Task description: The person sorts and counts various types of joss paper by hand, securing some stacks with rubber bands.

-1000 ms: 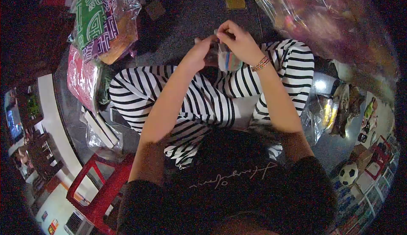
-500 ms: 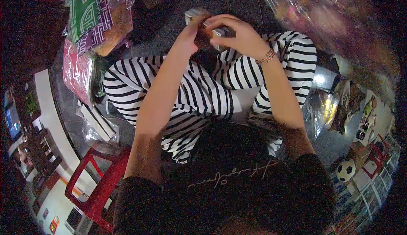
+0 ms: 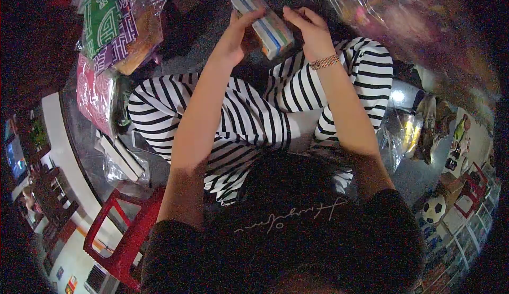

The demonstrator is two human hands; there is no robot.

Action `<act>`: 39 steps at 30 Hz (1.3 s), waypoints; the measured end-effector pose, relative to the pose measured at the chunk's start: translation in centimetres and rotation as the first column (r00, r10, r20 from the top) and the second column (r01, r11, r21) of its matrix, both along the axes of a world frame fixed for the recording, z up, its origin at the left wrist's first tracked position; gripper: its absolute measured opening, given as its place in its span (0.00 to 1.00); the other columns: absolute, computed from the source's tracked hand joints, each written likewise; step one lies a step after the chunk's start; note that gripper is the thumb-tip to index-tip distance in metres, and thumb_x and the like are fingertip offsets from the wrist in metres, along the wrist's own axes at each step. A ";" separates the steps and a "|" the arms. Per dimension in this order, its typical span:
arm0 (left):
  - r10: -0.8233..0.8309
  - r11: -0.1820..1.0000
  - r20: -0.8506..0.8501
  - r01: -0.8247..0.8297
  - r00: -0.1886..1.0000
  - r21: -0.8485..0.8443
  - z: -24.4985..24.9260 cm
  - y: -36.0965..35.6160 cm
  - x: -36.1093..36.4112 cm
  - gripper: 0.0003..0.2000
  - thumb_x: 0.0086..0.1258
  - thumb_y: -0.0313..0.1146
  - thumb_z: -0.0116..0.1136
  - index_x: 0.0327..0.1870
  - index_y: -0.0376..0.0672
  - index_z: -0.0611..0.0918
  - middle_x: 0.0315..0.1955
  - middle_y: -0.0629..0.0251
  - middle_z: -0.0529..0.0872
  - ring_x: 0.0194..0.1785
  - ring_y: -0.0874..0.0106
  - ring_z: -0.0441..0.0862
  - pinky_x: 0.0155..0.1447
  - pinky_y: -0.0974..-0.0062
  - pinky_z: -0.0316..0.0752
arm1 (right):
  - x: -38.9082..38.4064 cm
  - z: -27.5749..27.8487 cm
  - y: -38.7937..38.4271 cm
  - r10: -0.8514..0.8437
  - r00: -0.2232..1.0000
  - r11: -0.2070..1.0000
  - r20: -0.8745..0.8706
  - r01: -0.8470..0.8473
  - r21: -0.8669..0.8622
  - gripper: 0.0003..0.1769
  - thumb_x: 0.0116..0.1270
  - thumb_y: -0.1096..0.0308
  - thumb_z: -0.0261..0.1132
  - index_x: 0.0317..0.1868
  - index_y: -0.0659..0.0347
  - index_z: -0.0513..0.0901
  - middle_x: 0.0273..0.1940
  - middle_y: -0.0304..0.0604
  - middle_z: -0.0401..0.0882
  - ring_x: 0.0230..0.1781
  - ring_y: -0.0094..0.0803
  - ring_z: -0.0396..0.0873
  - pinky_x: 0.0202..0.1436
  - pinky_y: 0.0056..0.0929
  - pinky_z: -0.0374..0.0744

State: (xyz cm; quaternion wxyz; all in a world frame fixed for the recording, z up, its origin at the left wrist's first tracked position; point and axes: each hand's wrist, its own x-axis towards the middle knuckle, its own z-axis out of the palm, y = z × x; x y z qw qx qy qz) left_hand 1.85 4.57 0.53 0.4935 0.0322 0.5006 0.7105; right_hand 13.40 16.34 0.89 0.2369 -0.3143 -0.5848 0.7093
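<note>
My left hand [image 3: 236,36] is closed on the left side of a small oblong packet [image 3: 263,24], its thumb lying across the top. White with blue and green stripes, the packet is tilted above my crossed legs and shows some orange at its near end. Just right of it is my right hand [image 3: 316,33], fingers bent and slightly apart, with nothing visible in them. A patterned bracelet [image 3: 324,62] circles the right wrist. My striped trousers [image 3: 244,113] lie below both forearms.
Patterned green and purple bags [image 3: 108,23] in clear plastic lie at the left, above a pink package [image 3: 95,89]. A large plastic-wrapped bundle [image 3: 403,23] fills the upper right. A red plastic stool [image 3: 124,235] stands lower left; a football [image 3: 433,209] lies lower right.
My right hand has moved away from my left, rightward, off the top of the packet. The packet, mostly covered before, now shows its striped face.
</note>
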 end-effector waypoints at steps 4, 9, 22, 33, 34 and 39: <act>0.039 0.994 -0.068 -0.032 0.997 0.103 0.5 -0.4 -0.4 0.15 0.63 0.39 0.54 0.48 0.44 0.74 0.43 0.65 0.79 0.46 0.71 0.77 0.51 0.69 0.73 | 0.0 0.4 0.3 -0.144 0.983 0.922 -0.113 0.092 -0.376 0.12 0.55 0.63 0.66 0.35 0.61 0.78 0.32 0.39 0.79 0.34 0.27 0.77 0.39 0.24 0.72; 0.031 0.980 0.151 -0.060 0.988 0.188 2.5 -1.1 0.2 0.17 0.63 0.40 0.53 0.50 0.43 0.73 0.42 0.66 0.79 0.45 0.70 0.78 0.50 0.68 0.73 | 0.0 -0.3 2.6 -0.146 0.976 0.826 -0.162 0.030 -0.562 0.12 0.57 0.64 0.65 0.38 0.61 0.77 0.35 0.39 0.78 0.36 0.30 0.76 0.41 0.28 0.74; -0.087 0.880 0.345 -0.091 0.934 0.467 1.9 -1.4 -1.2 0.24 0.68 0.50 0.41 0.57 0.41 0.68 0.50 0.53 0.75 0.51 0.58 0.74 0.55 0.55 0.69 | 0.5 -1.3 3.9 -0.252 0.933 0.676 -0.257 -0.021 -0.736 0.10 0.64 0.66 0.57 0.42 0.63 0.72 0.39 0.45 0.75 0.38 0.36 0.76 0.45 0.32 0.76; 0.047 0.938 0.213 -0.116 0.976 0.326 1.6 -0.8 -0.9 0.26 0.67 0.55 0.39 0.56 0.44 0.69 0.47 0.58 0.76 0.49 0.64 0.76 0.51 0.60 0.72 | -0.5 -0.1 0.0 0.084 0.995 0.919 -0.058 -0.055 0.390 0.28 0.55 0.51 0.64 0.49 0.60 0.65 0.44 0.47 0.73 0.45 0.37 0.73 0.48 0.33 0.72; 0.047 0.939 0.212 -0.115 0.976 0.324 1.3 -0.7 -0.9 0.26 0.67 0.55 0.39 0.56 0.44 0.69 0.47 0.58 0.76 0.49 0.64 0.76 0.51 0.60 0.72 | -0.8 -0.5 -0.6 0.134 0.991 0.848 0.020 -0.125 0.515 0.28 0.56 0.50 0.63 0.48 0.61 0.66 0.45 0.46 0.73 0.45 0.38 0.73 0.49 0.34 0.71; -0.014 0.960 0.162 -0.032 0.987 0.279 0.7 -0.3 -0.7 0.22 0.67 0.50 0.45 0.53 0.42 0.71 0.44 0.63 0.79 0.45 0.70 0.78 0.48 0.70 0.75 | -0.8 -0.9 -1.9 -0.065 0.964 0.820 0.258 -0.096 0.565 0.12 0.60 0.61 0.60 0.37 0.61 0.74 0.27 0.47 0.75 0.29 0.38 0.76 0.37 0.32 0.73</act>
